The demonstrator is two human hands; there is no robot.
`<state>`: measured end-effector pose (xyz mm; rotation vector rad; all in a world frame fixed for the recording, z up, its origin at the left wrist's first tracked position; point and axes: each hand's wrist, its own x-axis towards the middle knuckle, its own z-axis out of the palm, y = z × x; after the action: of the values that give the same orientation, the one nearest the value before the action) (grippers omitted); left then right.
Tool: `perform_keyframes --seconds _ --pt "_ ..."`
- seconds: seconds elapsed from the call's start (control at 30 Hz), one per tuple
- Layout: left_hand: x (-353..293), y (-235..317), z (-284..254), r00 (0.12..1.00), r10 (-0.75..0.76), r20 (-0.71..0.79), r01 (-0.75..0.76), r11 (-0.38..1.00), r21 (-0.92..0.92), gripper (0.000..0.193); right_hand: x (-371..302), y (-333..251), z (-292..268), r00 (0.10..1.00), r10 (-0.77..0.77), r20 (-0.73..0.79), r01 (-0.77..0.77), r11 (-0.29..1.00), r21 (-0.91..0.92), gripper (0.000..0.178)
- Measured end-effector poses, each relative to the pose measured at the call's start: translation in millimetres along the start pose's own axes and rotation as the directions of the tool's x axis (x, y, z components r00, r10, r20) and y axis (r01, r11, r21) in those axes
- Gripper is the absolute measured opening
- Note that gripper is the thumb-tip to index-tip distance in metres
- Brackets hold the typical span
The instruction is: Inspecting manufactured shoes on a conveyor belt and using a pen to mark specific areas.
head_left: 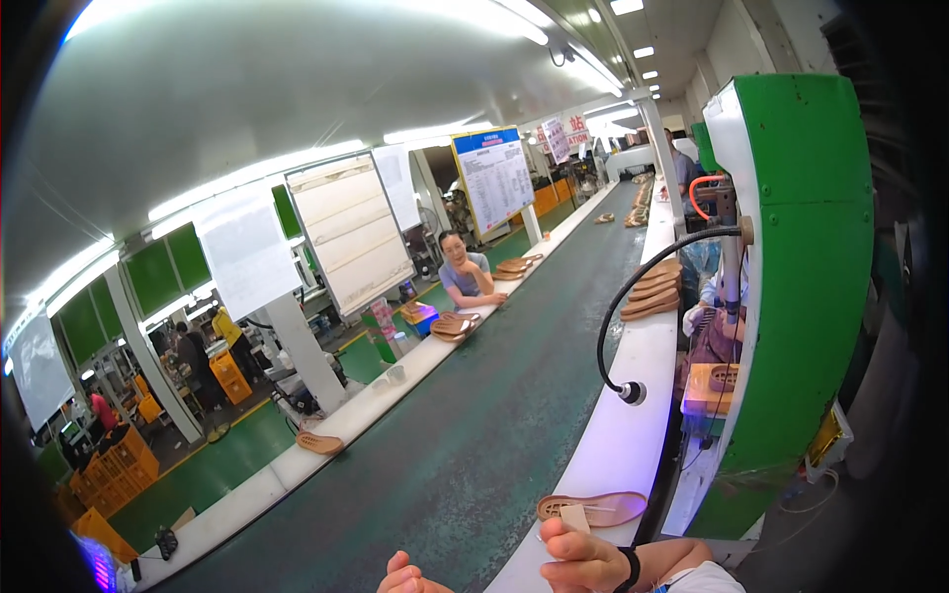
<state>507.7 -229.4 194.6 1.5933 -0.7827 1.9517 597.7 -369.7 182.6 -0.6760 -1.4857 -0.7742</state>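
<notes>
My right hand (583, 565), with a black band at the wrist, is at the lower right with its fingers curled together. A small flat beige piece (574, 516) sticks up from its fingertips and seems gripped there. Just beyond, a tan shoe sole (615, 508) lies across the white ledge (618, 415), its lighter inner face up; the beige piece overlaps it in view. At the lower edge my left hand (407, 576) is partly cut off, over the green conveyor belt (435, 465). Its fingers are loosely bent and apart, with nothing visible in them.
A lamp (633, 392) on a black gooseneck hangs over the ledge from a green machine (806, 296) at right. Stacked brown soles (652, 291) lie farther along. Across the belt, a person (465, 272) leans beside more soles (455, 326); a single sole (319, 443) lies nearer.
</notes>
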Motion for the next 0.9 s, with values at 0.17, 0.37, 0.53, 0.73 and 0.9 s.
perform_keyframes --seconds 0.17,0.37,0.53,0.73,0.9 --pt "-68.2 -10.3 -61.1 0.855 -0.315 0.411 0.187 0.928 0.321 0.065 -45.6 7.2 14.2 0.867 0.474 0.156 -0.479 0.878 -0.008 0.033" --pt "-183.4 1.7 -160.2 0.423 -0.829 0.367 0.223 0.488 0.844 0.068 -191.6 -1.7 30.3 0.322 0.881 0.347 -0.882 0.413 -0.229 0.036" --pt "-258.8 50.7 -247.4 0.331 -0.939 0.091 0.105 0.132 0.986 0.057 -256.0 -14.4 17.0 -0.085 0.921 0.379 -0.868 0.119 -0.483 0.037" --pt "-278.6 107.5 -294.9 0.123 -0.888 -0.444 0.007 -0.446 0.895 0.042 -276.5 -29.4 19.6 0.241 0.943 0.23 -0.698 0.333 -0.634 0.027" --pt "-302.9 110.2 -313.9 0.349 -0.906 -0.239 -0.04 -0.27 0.962 0.029 -328.1 -33.9 13.0 0.454 0.811 0.37 -0.539 0.58 -0.61 0.025"
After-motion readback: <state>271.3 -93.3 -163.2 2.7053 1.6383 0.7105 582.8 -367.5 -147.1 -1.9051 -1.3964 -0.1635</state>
